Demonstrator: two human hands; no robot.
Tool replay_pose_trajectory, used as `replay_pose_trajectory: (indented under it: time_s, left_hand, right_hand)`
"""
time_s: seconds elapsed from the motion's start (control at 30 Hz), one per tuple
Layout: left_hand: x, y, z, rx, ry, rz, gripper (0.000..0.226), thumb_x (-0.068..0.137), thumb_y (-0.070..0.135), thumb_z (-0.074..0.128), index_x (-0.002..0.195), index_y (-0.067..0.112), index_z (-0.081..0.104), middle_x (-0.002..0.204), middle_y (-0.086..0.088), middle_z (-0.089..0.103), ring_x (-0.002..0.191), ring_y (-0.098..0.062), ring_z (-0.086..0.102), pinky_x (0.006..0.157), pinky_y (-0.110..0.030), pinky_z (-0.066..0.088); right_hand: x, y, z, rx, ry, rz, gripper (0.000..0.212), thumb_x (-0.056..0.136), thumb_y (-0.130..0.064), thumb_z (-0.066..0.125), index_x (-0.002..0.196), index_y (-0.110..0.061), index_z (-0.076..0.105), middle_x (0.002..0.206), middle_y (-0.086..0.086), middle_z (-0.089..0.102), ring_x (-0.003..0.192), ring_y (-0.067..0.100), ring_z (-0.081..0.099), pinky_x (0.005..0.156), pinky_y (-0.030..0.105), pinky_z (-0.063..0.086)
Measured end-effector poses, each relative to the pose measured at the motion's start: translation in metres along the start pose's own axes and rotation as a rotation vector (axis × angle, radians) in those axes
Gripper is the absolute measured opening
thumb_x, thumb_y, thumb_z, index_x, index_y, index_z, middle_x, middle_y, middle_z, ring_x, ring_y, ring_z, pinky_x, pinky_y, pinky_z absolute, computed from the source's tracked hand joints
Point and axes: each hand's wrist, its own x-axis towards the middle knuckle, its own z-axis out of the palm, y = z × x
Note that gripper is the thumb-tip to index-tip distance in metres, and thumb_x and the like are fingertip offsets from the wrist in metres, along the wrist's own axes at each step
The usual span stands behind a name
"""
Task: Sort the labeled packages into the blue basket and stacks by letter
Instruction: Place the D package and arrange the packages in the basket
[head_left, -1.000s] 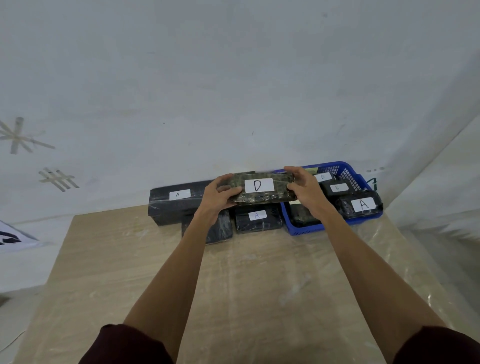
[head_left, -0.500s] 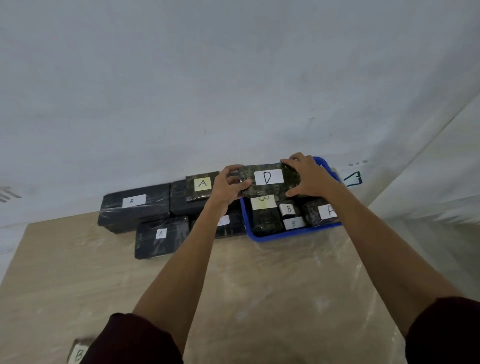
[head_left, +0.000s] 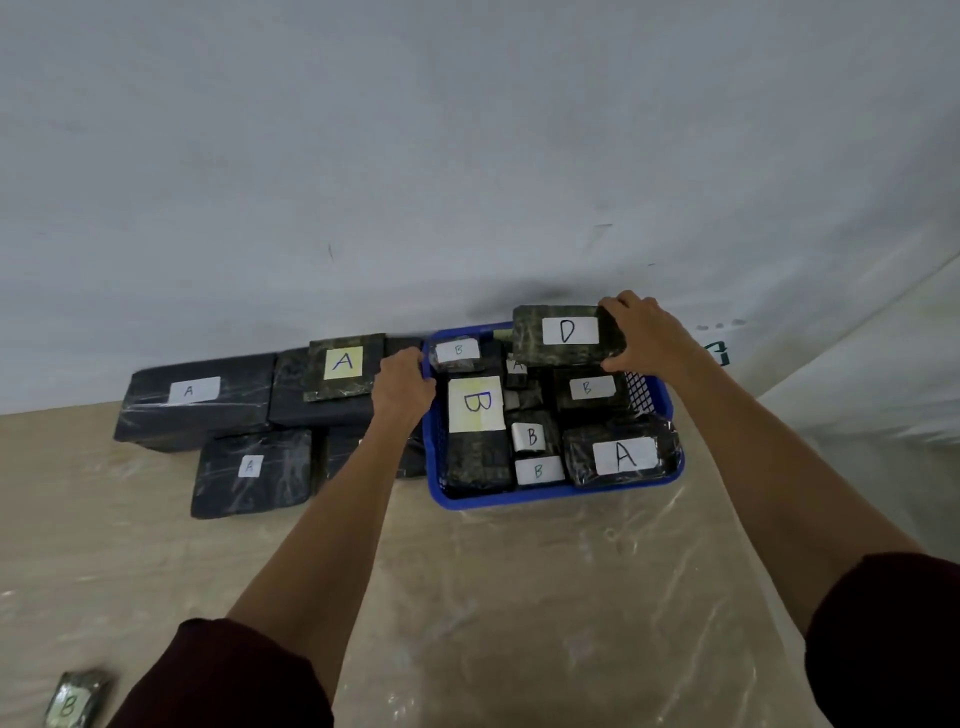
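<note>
Table (head_left: 519, 597): tan top under clear film, wide bare room in front, back edge against the wall. Blue basket (head_left: 550, 499) sits at that back edge, right of centre, packed: five B labels, two A labels readable inside. Left of it, touching, a cluster of dark wrapped A packages (head_left: 195, 400): four readable A labels, one riding on top. D package (head_left: 563, 335): dark mottled wrap, white label, at the basket's far right corner above the others. Right hand (head_left: 644, 332) grips its right end. Left hand (head_left: 402, 387) rests curled on the basket's left rim. One loose B package (head_left: 75, 701) at near-left table edge.
</note>
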Motion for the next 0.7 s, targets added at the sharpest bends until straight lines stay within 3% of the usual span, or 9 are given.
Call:
replay_pose_trajectory:
  time_s: [0.2,0.4,0.7]
  left_hand:
    - [0.019,-0.004,0.005,0.072,-0.023,-0.091,0.036,0.087,0.014,0.078,0.118,0.002,0.066,0.113,-0.021,0.066,0.094,-0.036,0.068,0.076,-0.039,0.057]
    - [0.028,-0.004,0.006,-0.006,-0.022,-0.129,0.013,0.082,0.008,0.083,0.092,0.004,0.077,0.100,-0.019,0.073,0.081,-0.032,0.073,0.081,-0.044,0.062]
    - [0.023,-0.007,0.004,-0.062,-0.038,-0.111,0.018,0.082,0.008,0.082,0.098,0.002,0.078,0.094,-0.017,0.076,0.079,-0.030,0.074,0.083,-0.045,0.062]
  right_hand:
    - [0.020,0.013,0.020,-0.186,-0.093,-0.056,0.088,0.078,-0.050,0.079,0.148,-0.013,0.039,0.142,0.010,0.050,0.130,0.031,0.042,0.106,0.043,0.038]
    - [0.031,0.017,0.031,-0.158,-0.125,-0.002,0.086,0.082,-0.041,0.078,0.150,-0.009,0.035,0.145,0.014,0.046,0.134,0.033,0.037,0.105,0.044,0.039]
    - [0.031,0.018,0.032,-0.139,-0.143,0.061,0.095,0.085,-0.039,0.075,0.158,-0.013,0.021,0.152,0.017,0.033,0.134,0.038,0.038,0.102,0.050,0.043]
